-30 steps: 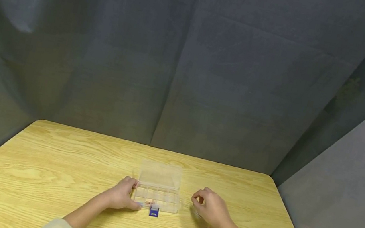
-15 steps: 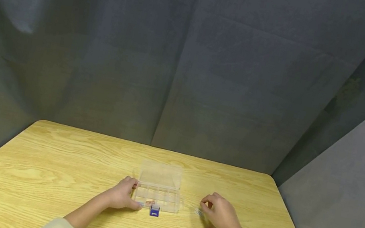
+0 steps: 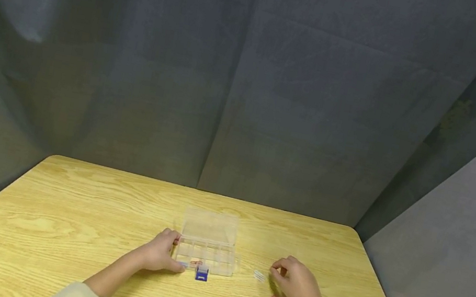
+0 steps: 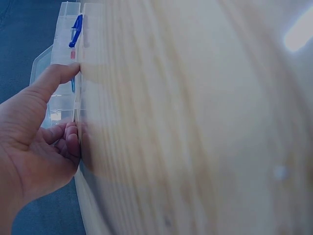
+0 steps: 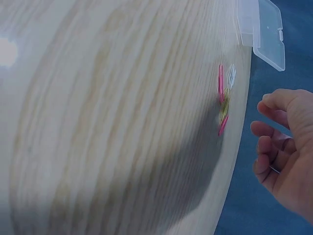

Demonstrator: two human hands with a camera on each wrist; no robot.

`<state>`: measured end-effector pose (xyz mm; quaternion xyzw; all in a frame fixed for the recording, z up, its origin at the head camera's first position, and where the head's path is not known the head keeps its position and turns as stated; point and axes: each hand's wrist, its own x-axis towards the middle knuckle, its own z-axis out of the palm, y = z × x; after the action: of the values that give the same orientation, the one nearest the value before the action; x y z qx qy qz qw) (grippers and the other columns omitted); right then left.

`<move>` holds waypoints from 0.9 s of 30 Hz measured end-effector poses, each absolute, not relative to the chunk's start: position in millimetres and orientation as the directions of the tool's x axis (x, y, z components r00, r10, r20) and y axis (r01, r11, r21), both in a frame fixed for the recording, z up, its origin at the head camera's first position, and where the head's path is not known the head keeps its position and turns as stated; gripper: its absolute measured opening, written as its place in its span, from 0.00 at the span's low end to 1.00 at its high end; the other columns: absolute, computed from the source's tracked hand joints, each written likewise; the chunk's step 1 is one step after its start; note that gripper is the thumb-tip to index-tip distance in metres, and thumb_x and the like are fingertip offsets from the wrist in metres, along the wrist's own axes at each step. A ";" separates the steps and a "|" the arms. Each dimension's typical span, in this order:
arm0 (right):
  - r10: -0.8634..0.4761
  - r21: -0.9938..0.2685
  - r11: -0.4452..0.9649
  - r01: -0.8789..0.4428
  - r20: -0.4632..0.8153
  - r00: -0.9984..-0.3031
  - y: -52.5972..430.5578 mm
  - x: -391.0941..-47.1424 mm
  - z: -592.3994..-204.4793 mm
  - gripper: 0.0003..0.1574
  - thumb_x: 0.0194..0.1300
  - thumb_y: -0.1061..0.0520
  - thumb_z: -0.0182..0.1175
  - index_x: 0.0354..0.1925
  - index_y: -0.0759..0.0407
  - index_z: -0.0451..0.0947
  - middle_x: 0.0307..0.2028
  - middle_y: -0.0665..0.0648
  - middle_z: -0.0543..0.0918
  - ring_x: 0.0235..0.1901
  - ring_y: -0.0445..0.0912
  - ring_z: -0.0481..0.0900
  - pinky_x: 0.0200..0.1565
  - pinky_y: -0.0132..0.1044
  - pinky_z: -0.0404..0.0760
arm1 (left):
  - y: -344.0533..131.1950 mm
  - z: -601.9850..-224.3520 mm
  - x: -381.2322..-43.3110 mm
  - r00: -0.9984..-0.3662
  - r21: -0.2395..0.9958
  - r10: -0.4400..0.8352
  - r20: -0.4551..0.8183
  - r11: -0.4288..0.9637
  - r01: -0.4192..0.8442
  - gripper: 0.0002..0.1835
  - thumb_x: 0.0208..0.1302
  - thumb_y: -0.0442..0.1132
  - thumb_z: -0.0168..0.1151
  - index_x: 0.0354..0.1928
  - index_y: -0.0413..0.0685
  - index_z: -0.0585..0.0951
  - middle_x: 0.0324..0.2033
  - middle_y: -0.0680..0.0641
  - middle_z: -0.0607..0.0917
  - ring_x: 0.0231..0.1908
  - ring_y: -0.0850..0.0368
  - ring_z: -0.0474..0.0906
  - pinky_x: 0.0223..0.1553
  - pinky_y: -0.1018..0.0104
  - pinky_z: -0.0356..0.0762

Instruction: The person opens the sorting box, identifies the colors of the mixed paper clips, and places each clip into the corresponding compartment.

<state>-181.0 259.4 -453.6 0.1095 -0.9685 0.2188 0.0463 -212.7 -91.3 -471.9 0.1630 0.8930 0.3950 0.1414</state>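
A clear plastic compartment box stands on the table, its lid laid back and its blue latch hanging at the front. My left hand grips the box's left end, thumb at the front wall and fingers behind. Red paper clips lie in a front compartment; something blue shows beside the thumb. My right hand hovers right of the box, fingers loosely bent, with nothing seen between them. Below it lie white paper clips, a yellow bunch and pink-red ones.
The wood-grain table extends around the box on all sides. Dark grey cloth hangs behind its far edge, and a paler grey panel rises along the right.
My right hand has moved right and slightly toward me, away from the box, uncovering the white and red paper clips. The left hand and the box stay put.
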 end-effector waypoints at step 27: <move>-0.101 -0.399 0.910 -0.111 0.047 -0.994 289.3 -170.6 -474.2 0.03 0.55 0.51 0.66 0.30 0.47 0.82 0.25 0.42 0.75 0.25 0.35 0.68 0.28 0.28 0.69 | -91.7 -476.3 -214.8 -0.906 0.746 0.407 -0.118 0.638 0.189 0.39 0.46 0.45 0.74 0.57 0.33 0.67 0.48 0.42 0.70 0.48 0.48 0.67 0.47 0.51 0.72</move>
<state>-170.6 289.3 -474.2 0.0544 -0.9772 0.2047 0.0124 -214.8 -91.7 -476.3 0.1667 0.8944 0.3912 0.1390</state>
